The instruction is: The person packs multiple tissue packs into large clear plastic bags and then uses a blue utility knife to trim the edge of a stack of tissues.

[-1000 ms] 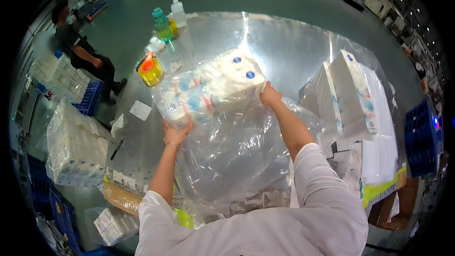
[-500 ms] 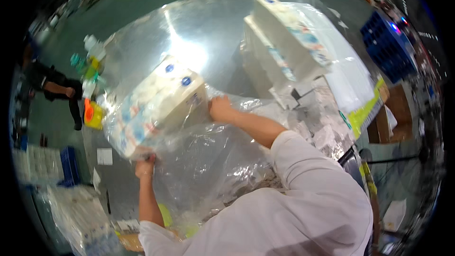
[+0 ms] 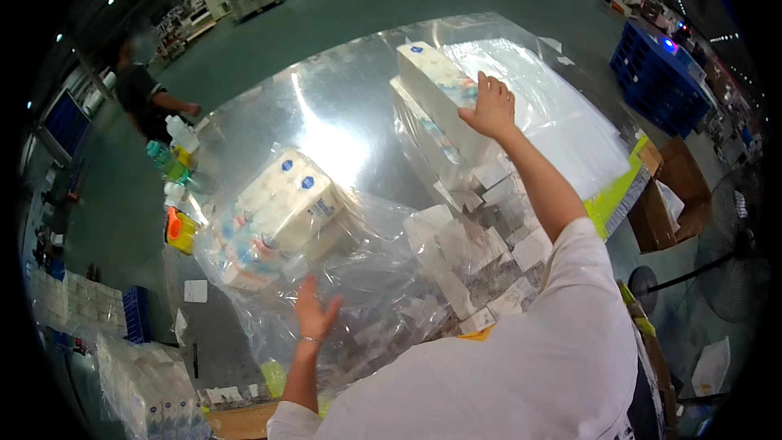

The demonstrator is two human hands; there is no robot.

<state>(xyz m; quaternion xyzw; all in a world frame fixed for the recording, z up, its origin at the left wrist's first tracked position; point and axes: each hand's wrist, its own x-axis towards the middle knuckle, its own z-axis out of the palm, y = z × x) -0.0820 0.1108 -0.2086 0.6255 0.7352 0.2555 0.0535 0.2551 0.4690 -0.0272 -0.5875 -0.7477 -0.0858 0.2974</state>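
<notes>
On the shiny metal table (image 3: 244,126), two long white tissue packs (image 3: 281,212) with blue round marks lie side by side in a clear plastic bag (image 3: 366,261). My left hand (image 3: 316,314) hovers by the near end of that bag, fingers spread and nothing in them. Farther right, a white tissue pack (image 3: 440,85) stands upright on edge, with another pack (image 3: 423,126) beside it. My right hand (image 3: 493,110) rests on the near end of the upright pack, its fingers stretched out. Right of it lies a stack of clear plastic bags (image 3: 562,130).
Bottles (image 3: 167,163) and an orange-topped yellow container (image 3: 181,231) stand at the table's left edge. White paper pieces (image 3: 513,253) lie near my right arm. Beyond are a cardboard box (image 3: 672,204), blue pallets (image 3: 660,81), a fan (image 3: 725,253) and a person (image 3: 147,98).
Both hands have left the bagged packs. The right moved up and right onto the upright pack; the left drew back toward me. The view has tilted, showing more of the floor beyond.
</notes>
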